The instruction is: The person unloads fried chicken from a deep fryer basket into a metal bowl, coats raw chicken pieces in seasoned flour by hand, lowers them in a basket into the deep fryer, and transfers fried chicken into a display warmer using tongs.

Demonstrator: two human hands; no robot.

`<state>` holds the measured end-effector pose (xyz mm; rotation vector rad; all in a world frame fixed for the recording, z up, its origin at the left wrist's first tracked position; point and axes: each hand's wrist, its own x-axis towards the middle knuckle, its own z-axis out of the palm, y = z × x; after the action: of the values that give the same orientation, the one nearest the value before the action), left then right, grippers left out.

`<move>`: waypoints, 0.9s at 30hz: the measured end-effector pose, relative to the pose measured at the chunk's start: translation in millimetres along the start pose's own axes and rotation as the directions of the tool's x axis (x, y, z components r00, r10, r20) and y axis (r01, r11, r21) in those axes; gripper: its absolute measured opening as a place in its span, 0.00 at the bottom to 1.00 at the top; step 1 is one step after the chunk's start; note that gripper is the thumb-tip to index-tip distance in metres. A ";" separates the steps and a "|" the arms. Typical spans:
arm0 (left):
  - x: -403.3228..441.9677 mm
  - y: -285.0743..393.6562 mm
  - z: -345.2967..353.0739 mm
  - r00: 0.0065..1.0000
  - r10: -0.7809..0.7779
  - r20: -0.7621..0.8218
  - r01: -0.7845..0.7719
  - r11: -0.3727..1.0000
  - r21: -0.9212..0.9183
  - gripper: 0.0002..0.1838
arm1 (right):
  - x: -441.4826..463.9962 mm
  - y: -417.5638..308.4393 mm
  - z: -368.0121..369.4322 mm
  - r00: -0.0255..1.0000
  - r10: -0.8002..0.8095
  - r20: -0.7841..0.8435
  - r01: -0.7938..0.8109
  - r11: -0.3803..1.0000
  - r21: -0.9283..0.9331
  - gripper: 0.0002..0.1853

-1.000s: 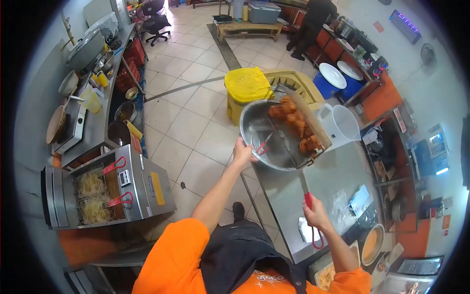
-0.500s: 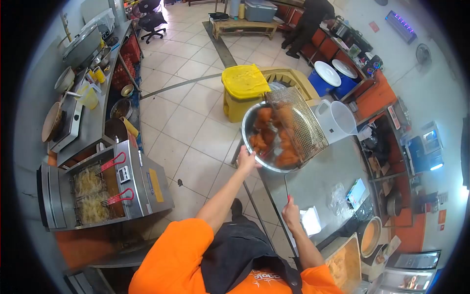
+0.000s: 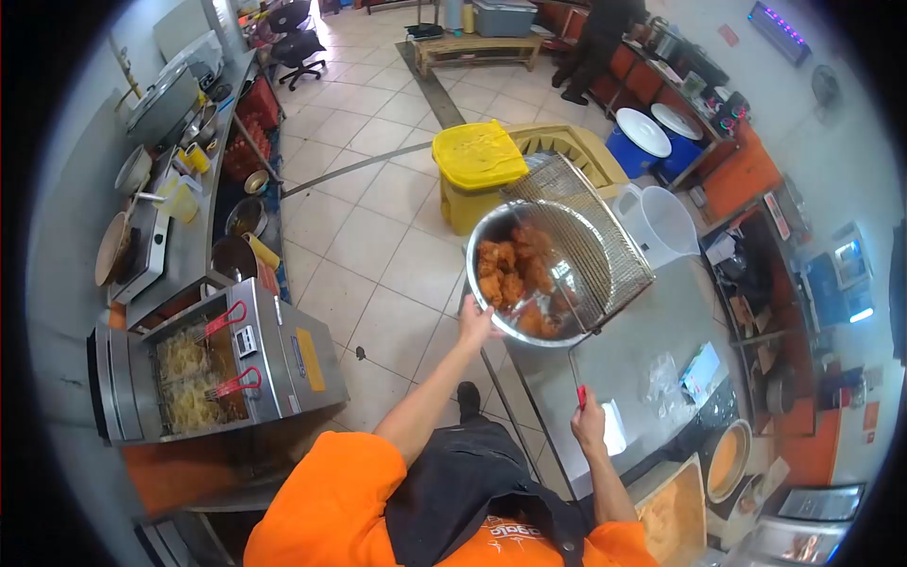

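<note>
Fried pieces [image 3: 510,274], earlier in the wire basket [image 3: 602,248], now lie in the metal bowl [image 3: 489,227]. Right hand [image 3: 590,422]: closed round the basket's red handle [image 3: 582,392], apparently tipping contents inward. Left hand [image 3: 475,323]: gripping the bowl, seemingly for steadiness. Beyond: yellow bin [image 3: 477,161].

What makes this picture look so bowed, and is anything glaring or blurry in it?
Head view: probably a wide-angle lens, with black corners; reflections shine on the metal bowl; a light strip at right glares white; the fried pieces look slightly soft, perhaps from motion.
</note>
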<state>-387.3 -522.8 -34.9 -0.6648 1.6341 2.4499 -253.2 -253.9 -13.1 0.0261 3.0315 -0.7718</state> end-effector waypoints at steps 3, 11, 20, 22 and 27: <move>-11.2 -8.9 7.1 1.000 -0.017 0.007 0.017 0.999 -0.029 0.16 | 7.1 3.5 -27.2 0.998 -0.063 0.025 0.063 0.998 0.008 0.22; -15.1 -39.5 4.0 0.998 0.030 -0.056 -0.033 0.998 -0.053 0.18 | 53.6 -57.5 -110.2 0.943 -0.295 0.151 0.260 0.941 0.215 0.18; -127.7 -81.7 -91.4 0.923 -0.058 -0.381 0.058 0.998 -0.011 0.19 | 95.8 -180.0 -150.1 0.465 -0.576 0.672 -0.192 0.676 0.712 0.17; -171.5 -93.8 -111.2 0.822 -0.054 -0.567 0.031 0.998 -0.050 0.19 | 96.2 -216.1 -151.7 0.256 -0.609 0.751 -0.332 0.674 0.660 0.17; -272.0 -129.7 -119.9 0.516 -0.092 -0.852 -0.087 0.983 -0.159 0.20 | 66.7 -307.5 -140.9 -0.186 -0.650 0.737 -0.356 0.744 0.566 0.19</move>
<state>-65.1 -540.3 -68.4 -2.2077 1.5732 2.3826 -327.1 -455.7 256.4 -0.6924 0.9847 -1.0302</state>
